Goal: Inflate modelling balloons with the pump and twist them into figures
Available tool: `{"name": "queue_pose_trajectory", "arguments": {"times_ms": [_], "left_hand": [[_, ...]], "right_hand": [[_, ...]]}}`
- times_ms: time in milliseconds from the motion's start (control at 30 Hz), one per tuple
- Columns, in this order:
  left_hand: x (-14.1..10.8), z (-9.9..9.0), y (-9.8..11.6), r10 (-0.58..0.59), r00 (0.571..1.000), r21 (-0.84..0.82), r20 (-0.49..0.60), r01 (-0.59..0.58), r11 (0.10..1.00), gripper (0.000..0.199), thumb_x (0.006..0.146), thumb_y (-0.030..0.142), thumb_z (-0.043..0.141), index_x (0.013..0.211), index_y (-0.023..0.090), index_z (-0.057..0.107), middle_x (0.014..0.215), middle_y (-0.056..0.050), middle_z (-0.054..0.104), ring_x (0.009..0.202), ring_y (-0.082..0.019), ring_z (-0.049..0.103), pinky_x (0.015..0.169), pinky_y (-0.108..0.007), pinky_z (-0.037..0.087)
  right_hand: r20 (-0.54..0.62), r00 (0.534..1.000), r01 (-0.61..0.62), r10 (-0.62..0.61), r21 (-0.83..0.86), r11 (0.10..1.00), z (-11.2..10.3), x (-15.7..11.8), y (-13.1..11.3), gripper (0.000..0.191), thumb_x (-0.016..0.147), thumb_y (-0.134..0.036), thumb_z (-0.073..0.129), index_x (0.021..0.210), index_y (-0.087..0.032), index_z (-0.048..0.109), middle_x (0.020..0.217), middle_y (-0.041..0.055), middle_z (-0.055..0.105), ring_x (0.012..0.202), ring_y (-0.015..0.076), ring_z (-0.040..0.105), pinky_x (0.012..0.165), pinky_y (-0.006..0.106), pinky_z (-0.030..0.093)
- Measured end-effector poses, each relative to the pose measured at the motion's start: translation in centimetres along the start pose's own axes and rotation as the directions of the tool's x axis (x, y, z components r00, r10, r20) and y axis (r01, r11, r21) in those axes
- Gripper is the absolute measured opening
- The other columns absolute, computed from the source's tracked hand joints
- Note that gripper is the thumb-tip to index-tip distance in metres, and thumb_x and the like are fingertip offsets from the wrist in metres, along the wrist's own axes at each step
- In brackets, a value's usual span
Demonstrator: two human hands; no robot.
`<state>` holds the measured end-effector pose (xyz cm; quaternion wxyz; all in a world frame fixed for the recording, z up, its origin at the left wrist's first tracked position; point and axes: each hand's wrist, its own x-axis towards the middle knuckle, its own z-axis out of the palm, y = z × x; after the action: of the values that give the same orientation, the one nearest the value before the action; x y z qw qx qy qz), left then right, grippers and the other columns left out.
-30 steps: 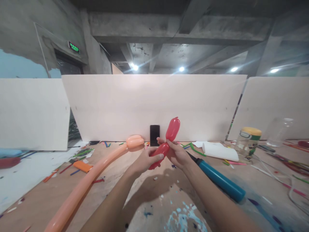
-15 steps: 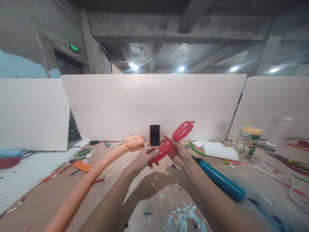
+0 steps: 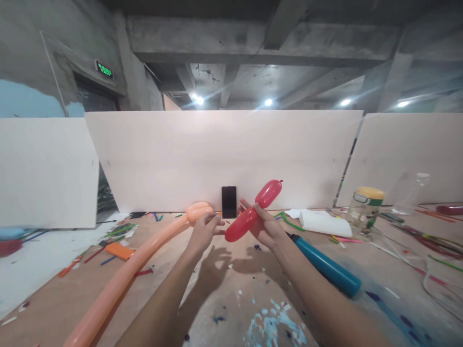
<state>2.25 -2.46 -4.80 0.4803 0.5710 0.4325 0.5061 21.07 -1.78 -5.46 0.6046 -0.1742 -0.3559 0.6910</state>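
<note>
Red balloon point(image 3: 243, 224), just R & in front of phone point(image 3: 229, 202), now hangs from R hand point(image 3: 267, 229) alone, fingers pinching its waist, since L hand point(image 3: 204, 233) has let go, fingers parted & free nr peach balloon point(image 3: 139, 260), L of phone.
</note>
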Motion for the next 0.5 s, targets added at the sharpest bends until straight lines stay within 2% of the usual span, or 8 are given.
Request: {"name": "queue_pose_trajectory", "arguments": {"times_ms": [167,300,367,433,500], "left_hand": [[0.1,-0.6,0.6,0.044,0.999,0.069,0.033,-0.046,0.997,0.027,0.079,0.035,0.053,0.095,0.013,0.058,0.087,-0.008,0.063,0.084,-0.021,0.063,0.075,-0.034,0.051],[-0.3,-1.2,1.5,0.114,0.988,0.158,0.103,-0.129,0.979,0.022,0.076,0.036,0.057,0.082,0.015,0.062,0.086,-0.005,0.063,0.089,-0.023,0.059,0.081,-0.035,0.045],[-0.5,-1.2,1.8,0.153,0.971,0.195,0.185,-0.189,0.963,0.027,0.079,0.041,0.054,0.081,0.016,0.063,0.086,-0.005,0.062,0.089,-0.023,0.057,0.082,-0.034,0.044],[-0.6,-1.1,1.7,0.173,0.951,0.193,0.257,-0.226,0.955,0.034,0.082,0.046,0.049,0.088,0.015,0.063,0.088,-0.006,0.061,0.086,-0.021,0.058,0.078,-0.033,0.046],[-0.5,-1.0,1.4,0.18,0.947,0.151,0.265,-0.226,0.962,0.039,0.083,0.049,0.047,0.092,0.014,0.062,0.088,-0.007,0.06,0.081,-0.02,0.058,0.075,-0.032,0.047]], "right_hand": [[0.026,1.0,0.013,-0.012,-0.03,0.999,0.2,0.0,0.0,0.028,0.074,-0.035,0.071,0.095,-0.016,0.07,0.099,0.0062,0.069,0.1,0.0174,0.059,0.094,0.028,0.043],[0.041,0.998,0.048,-0.047,-0.033,0.998,-0.2,0.1,0.0,0.016,0.074,-0.035,0.071,0.083,-0.021,0.071,0.104,0.0032,0.068,0.102,0.0175,0.059,0.095,0.031,0.042],[0.038,0.997,0.065,-0.064,-0.019,0.998,-0.4,0.2,-0.1,0.012,0.075,-0.034,0.07,0.08,-0.024,0.07,0.107,0.0022,0.067,0.103,0.0176,0.058,0.094,0.033,0.042],[0.049,0.996,0.074,-0.073,-0.007,0.997,-0.4,0.0,-0.1,0.013,0.076,-0.035,0.069,0.083,-0.024,0.069,0.108,0.0031,0.067,0.105,0.0183,0.057,0.094,0.035,0.042],[0.072,0.995,0.075,-0.075,-0.005,0.997,-0.2,-0.2,-0.2,0.018,0.076,-0.037,0.068,0.088,-0.024,0.068,0.109,0.0047,0.067,0.108,0.0195,0.056,0.094,0.036,0.042]]}}
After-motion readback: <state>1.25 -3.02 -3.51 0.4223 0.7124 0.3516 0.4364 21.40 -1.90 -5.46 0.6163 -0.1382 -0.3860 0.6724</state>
